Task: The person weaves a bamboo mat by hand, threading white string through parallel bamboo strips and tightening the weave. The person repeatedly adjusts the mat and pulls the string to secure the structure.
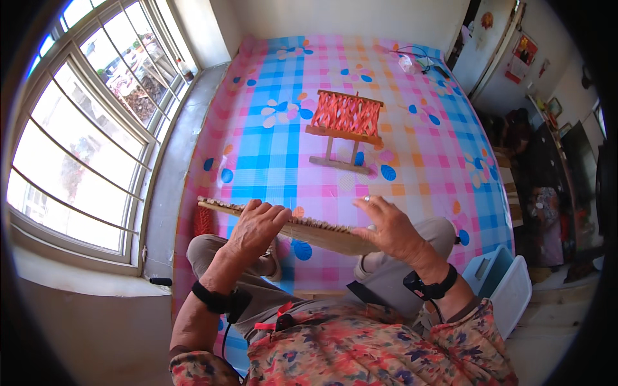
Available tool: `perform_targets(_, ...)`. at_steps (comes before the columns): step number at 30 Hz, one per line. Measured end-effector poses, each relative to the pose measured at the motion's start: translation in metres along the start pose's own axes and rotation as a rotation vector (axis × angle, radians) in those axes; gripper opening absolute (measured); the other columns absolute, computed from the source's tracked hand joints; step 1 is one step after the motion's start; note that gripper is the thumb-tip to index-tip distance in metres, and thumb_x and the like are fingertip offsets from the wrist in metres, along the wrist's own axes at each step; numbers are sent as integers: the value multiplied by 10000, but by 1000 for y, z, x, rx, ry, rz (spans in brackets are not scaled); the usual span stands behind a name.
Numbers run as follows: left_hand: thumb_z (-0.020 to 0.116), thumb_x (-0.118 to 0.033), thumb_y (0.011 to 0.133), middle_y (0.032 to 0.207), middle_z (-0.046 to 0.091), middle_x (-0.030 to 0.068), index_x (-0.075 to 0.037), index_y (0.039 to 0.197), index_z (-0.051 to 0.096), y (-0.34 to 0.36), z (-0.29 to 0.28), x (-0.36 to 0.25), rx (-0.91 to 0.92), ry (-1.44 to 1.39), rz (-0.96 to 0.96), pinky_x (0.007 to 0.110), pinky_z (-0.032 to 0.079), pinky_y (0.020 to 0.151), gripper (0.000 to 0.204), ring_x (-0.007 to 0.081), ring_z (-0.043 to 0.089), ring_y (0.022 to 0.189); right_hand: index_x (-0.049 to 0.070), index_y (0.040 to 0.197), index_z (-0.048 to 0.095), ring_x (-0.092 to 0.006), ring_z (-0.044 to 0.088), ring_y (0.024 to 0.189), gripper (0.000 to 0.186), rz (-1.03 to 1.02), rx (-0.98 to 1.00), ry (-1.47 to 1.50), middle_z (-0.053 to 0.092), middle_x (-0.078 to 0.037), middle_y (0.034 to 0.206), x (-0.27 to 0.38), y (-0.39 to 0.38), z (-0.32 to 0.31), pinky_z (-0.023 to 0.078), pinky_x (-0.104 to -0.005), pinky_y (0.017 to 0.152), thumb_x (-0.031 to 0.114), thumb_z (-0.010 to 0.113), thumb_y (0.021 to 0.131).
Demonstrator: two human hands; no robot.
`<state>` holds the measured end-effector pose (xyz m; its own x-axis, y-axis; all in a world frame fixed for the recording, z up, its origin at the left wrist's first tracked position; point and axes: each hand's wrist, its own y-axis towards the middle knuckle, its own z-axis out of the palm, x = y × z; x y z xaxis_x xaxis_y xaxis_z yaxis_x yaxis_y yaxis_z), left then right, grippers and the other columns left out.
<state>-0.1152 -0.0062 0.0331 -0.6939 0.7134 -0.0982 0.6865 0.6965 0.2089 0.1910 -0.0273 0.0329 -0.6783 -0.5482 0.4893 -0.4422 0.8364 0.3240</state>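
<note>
A long, flat, pale panel, with a row of small rounded stalk-like ends along its top edge, stands tilted across my lap. My left hand is closed over that edge, left of the middle, with its fingers wrapped over the top. At the panel's right end is my right hand, its thumb by the edge and its fingers held apart from the thumb, with a ring on one finger. I cannot make out any thread between the fingers. Beyond the panel stands a wooden frame wound with red-orange cord.
A pink and blue checked, flowered cover spreads beneath me. A red bundle lies by the panel's left end. To my right stand pale blue and white plastic bins. Barred windows line the left; a cable lies at the far right.
</note>
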Motion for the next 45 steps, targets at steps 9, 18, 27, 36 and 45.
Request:
perform_targets(9,570,-52,826,960,611,52,-75,1120,554,-40,26,19,-112,-22,-50,397,374,900,296,236,580,936,54,1250,544,-356,617,1007,441,23,341,69,631,-190,1066,24,-14,52,507,-436,865,231,682,870)
perform_targets(18,645,-98,771,1014,641,28,-103,1004,615,-91,44,22,-244,-56,-23,406,397,922,235,214,601,964,10,1185,613,-284,655,962,333,101,616,472,673,-165,1022,48,-7,59,511,-373,851,257,600,962)
perform_targets(27,641,-104,764,1021,623,12,-113,993,628,-118,53,22,-294,-127,-105,424,373,1008,230,189,591,1007,-11,959,675,-135,624,610,263,372,754,768,640,-77,679,58,81,130,507,-292,593,236,585,949)
perform_targets(36,648,-109,743,1058,626,9,-122,1036,623,-130,52,33,-218,-159,-136,434,360,1024,294,186,580,1034,-8,836,676,-110,560,522,234,429,641,877,605,-46,614,81,91,192,447,-291,498,197,617,934)
perform_targets(45,659,-106,730,1057,635,12,-108,1024,629,-128,43,35,-192,-257,-129,417,368,1010,295,183,582,1043,17,818,652,-66,556,592,247,508,603,1005,590,1,658,78,77,203,456,-234,526,206,601,969)
